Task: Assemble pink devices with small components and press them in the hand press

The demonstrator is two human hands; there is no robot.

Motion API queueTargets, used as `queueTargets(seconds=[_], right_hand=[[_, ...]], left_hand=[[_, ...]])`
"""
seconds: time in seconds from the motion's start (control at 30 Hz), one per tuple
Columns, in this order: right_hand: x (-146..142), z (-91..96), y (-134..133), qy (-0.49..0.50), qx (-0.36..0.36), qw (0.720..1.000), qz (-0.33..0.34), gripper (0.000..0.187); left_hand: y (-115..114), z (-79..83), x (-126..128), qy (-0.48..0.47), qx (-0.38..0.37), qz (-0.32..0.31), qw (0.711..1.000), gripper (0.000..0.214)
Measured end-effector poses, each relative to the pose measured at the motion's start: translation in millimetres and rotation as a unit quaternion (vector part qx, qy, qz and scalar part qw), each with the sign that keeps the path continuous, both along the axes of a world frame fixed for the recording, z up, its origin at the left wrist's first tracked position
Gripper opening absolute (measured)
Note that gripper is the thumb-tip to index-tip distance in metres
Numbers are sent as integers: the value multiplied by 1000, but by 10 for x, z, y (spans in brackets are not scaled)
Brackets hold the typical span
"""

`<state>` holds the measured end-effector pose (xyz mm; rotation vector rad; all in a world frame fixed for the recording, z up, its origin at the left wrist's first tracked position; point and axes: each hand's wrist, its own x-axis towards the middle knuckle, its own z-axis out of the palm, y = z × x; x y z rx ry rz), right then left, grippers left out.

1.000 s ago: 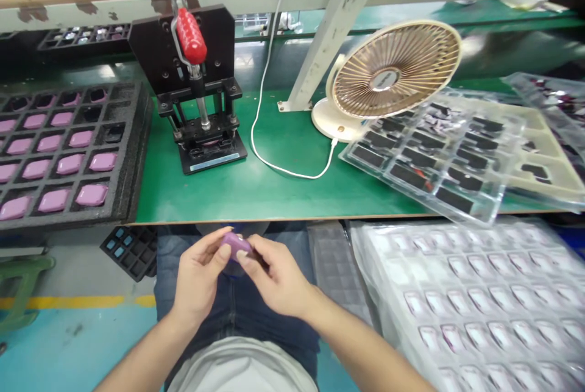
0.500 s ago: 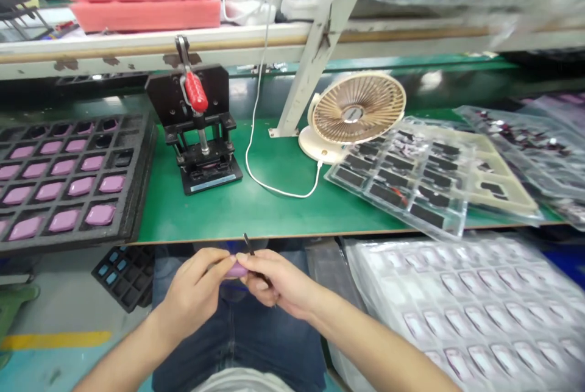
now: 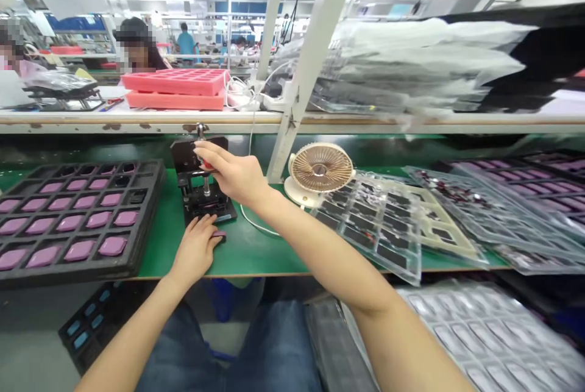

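Both hands have left the lap: the right hand [image 3: 233,174] now grips the press [image 3: 202,188] lever, the left hand [image 3: 197,250] holds a purple part [image 3: 220,235] before it. The press stands on a green counter [image 3: 256,245] in a factory hall.

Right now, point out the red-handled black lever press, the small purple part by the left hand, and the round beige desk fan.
red-handled black lever press [image 3: 208,204]: head view, on its black base.
small purple part [image 3: 220,235]: head view, on its visible end.
round beige desk fan [image 3: 321,167]: head view, on the grille centre.
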<state>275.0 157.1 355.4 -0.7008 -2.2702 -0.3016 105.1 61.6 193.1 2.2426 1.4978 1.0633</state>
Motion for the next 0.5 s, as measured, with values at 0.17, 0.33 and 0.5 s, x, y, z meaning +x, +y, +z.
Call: queueTargets(seconds=[0.17,0.33,0.5], right_hand=[[-179,159,70,103,37,994,12,33],[-242,647,116,249,83,965,-14,29],[-74,-219,-147,164,53,983,66,20]], left_hand=[[-56,11,-108,-11,-5,-18,1000,29],[-129,158,-264,-24,-7,-28,999,21],[-567,130,-478,-126,20,58,990,19]])
